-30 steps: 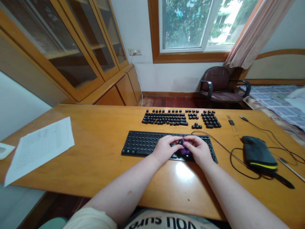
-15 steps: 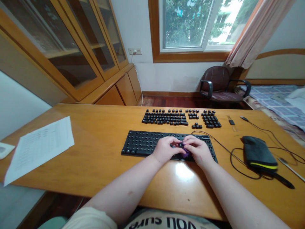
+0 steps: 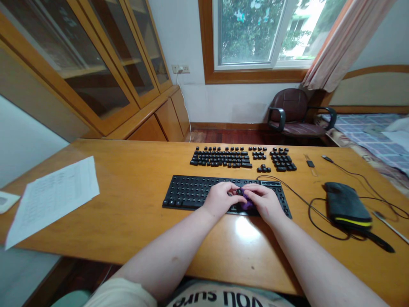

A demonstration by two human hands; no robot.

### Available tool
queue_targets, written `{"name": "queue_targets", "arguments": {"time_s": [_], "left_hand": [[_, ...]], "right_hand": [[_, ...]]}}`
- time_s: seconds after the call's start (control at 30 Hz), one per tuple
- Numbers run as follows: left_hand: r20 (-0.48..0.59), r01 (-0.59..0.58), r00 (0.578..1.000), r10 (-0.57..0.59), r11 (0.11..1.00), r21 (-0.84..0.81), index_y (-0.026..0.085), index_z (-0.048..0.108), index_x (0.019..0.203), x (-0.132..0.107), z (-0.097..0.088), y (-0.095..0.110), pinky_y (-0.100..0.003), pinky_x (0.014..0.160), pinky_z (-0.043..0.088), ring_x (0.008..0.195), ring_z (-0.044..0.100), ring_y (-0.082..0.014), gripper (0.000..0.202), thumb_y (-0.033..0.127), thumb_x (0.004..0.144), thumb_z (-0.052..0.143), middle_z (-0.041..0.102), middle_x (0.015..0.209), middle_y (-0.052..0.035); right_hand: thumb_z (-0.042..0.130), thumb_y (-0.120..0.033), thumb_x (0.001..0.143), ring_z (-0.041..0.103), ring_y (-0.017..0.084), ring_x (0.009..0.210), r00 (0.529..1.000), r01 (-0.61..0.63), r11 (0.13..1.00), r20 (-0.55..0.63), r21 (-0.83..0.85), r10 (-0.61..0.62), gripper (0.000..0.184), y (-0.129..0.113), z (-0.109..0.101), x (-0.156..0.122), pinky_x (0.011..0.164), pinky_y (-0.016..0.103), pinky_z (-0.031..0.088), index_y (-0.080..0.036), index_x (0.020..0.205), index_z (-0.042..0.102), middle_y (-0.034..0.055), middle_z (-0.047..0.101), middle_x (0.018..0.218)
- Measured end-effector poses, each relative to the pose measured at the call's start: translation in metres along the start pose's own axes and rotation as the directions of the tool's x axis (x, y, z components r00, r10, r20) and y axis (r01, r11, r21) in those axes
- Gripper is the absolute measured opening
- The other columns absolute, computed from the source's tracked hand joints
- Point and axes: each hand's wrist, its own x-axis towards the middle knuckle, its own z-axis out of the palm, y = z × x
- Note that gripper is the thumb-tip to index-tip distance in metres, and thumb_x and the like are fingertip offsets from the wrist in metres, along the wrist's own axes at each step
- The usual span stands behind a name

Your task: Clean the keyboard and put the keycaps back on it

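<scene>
A black keyboard base with its keycaps taken off lies in the middle of the wooden desk. Both my hands rest on its right half. My right hand is closed round a small purple tool. My left hand is curled beside it, fingertips pinched at a small dark piece next to the purple tool; what it is I cannot make out. The removed black keycaps lie in keyboard-shaped rows farther back on the desk.
A printed paper sheet lies at the desk's left. A dark pouch and black cables lie at the right. Behind the desk stand a wooden glass-door cabinet, a brown armchair and a bed.
My hands have stayed over the same spot on the keyboard base; the fingers shifted slightly around the purple tool, which shows less than a second ago.
</scene>
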Motion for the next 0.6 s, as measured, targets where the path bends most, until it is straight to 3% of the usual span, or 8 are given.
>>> {"name": "queue_targets", "arguments": {"time_s": [0.13,0.2,0.33,0.43,0.6], "left_hand": [[0.018,-0.098,0.995,0.098,0.995,0.004,0.022,0.068,0.101,0.001,0.001,-0.002,-0.028,0.077,0.051,0.075,0.062,-0.0143,0.033,0.027,0.068,0.073,0.068,0.084,-0.0015],[0.032,-0.154,0.988,0.154,0.988,-0.002,0.022,0.066,0.107,0.001,0.002,-0.002,-0.029,0.084,0.05,0.082,0.063,-0.015,0.032,0.021,0.074,0.067,0.069,0.091,-0.003],[0.021,-0.162,0.987,0.162,0.987,0.001,0.02,0.067,0.103,0.0,0.002,-0.002,-0.03,0.083,0.051,0.082,0.064,-0.0156,0.027,0.021,0.075,0.065,0.07,0.091,-0.0041],[-0.009,-0.144,0.989,0.145,0.99,0.003,0.019,0.068,0.1,-0.002,0.002,-0.002,-0.028,0.078,0.053,0.078,0.065,-0.0147,0.027,0.018,0.073,0.064,0.069,0.088,-0.004],[-0.029,-0.144,0.989,0.145,0.989,0.018,0.018,0.068,0.099,-0.003,0.002,-0.001,-0.027,0.076,0.054,0.076,0.065,-0.0139,0.029,0.014,0.071,0.062,0.069,0.088,-0.004]], "right_hand": [[0.071,-0.039,0.068,0.065,0.02,0.069,0.985,-0.147,0.989,-0.084,0.032,0.149,0.022,0.005,-0.002,0.002,0.066,0.033,0.054,-0.02,0.078,0.073,0.0048,0.071,0.077],[0.071,-0.039,0.068,0.065,0.019,0.069,0.981,-0.152,0.986,-0.108,0.072,0.159,0.022,0.009,-0.004,0.002,0.067,0.033,0.053,-0.019,0.08,0.072,0.0042,0.07,0.076],[0.07,-0.031,0.071,0.064,0.018,0.084,0.997,0.054,0.994,-0.063,0.093,-0.049,0.009,0.011,-0.006,0.002,0.08,0.034,0.051,-0.023,0.075,0.07,0.0035,0.068,0.086],[0.069,-0.027,0.072,0.062,0.019,0.091,0.976,0.216,0.976,-0.012,-0.027,-0.216,0.003,0.007,-0.005,0.0,0.084,0.036,0.049,-0.024,0.073,0.071,0.005,0.066,0.093],[0.069,-0.027,0.073,0.063,0.02,0.088,0.949,0.301,0.923,-0.019,-0.24,-0.314,0.003,0.003,-0.003,-0.005,0.081,0.038,0.051,-0.025,0.074,0.071,0.0058,0.067,0.093]]}}
